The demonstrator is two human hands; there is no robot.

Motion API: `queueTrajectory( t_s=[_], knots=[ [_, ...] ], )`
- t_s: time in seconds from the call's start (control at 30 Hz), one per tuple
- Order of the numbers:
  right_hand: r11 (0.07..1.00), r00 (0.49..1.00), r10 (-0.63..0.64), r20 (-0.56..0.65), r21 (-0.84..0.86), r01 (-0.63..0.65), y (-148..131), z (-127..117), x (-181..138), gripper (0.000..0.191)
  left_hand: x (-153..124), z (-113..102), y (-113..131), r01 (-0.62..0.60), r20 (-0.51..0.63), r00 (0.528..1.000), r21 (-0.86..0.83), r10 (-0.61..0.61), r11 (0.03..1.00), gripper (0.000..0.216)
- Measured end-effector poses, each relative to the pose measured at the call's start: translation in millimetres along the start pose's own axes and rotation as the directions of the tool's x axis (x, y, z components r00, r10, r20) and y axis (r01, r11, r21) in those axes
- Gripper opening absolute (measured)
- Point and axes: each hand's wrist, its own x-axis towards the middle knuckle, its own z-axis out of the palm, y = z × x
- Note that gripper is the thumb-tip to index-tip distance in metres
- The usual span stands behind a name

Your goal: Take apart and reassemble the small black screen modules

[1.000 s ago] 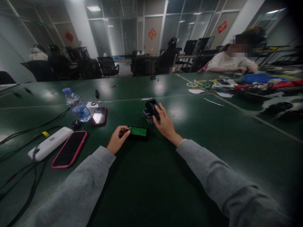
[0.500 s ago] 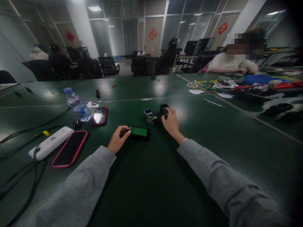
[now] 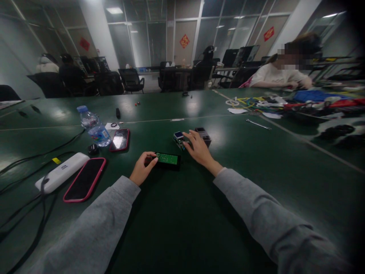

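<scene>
My left hand pinches the left end of a black case with a green circuit board in it, low over the dark green table. My right hand has its fingers apart and holds nothing. Its fingertips are over the right side of a small circuit board with a screen; whether they touch it I cannot tell. Just behind that hand a black box-shaped case rests on the table, partly covered by the fingers.
To the left are a water bottle, a red-edged phone, a second phone and a white power bank with cables. A wrench lies right, before tangled wires and a seated person.
My right hand has let go of the black box-shaped case and moved left to the small board with the screen. My left hand stays where it was.
</scene>
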Motion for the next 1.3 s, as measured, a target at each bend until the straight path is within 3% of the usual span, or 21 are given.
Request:
queueTrajectory(
  t_s=[0.13, 0.27, 0.53, 1.0, 1.3],
  knots=[
    [0.996, 0.973, -0.093, 0.210, 0.026, 0.090, -3.6, 1.0, -2.4, 0.048, 0.4, 0.9, -1.0, -0.014, -0.010, 1.000, -0.005, 0.013, 1.000, 0.030],
    [0.997, 0.960, -0.076, 0.269, 0.009, 0.076, -2.9, 3.1, -4.3, 0.047, 0.8, 0.8, -1.8, -0.013, -0.005, 1.000, -0.006, 0.013, 1.000, 0.030],
    [0.992, 0.982, 0.046, 0.185, -0.126, -0.023, 5.2, 9.3, -5.0, 0.046, 0.7, -0.5, -2.1, 0.013, 0.005, 1.000, 0.001, -0.013, 1.000, 0.031],
    [0.990, 0.994, 0.073, 0.082, -0.124, -0.063, 6.5, 9.7, -2.2, 0.055, 0.4, -0.8, -1.4, 0.009, 0.003, 1.000, 0.004, -0.009, 1.000, 0.031],
    [0.999, 0.971, 0.041, -0.234, 0.040, -0.032, -3.9, 0.6, -0.1, 0.037, 1.0, 0.3, -2.9, 0.000, 0.003, 1.000, -0.009, 0.000, 1.000, 0.031]
  ],
)
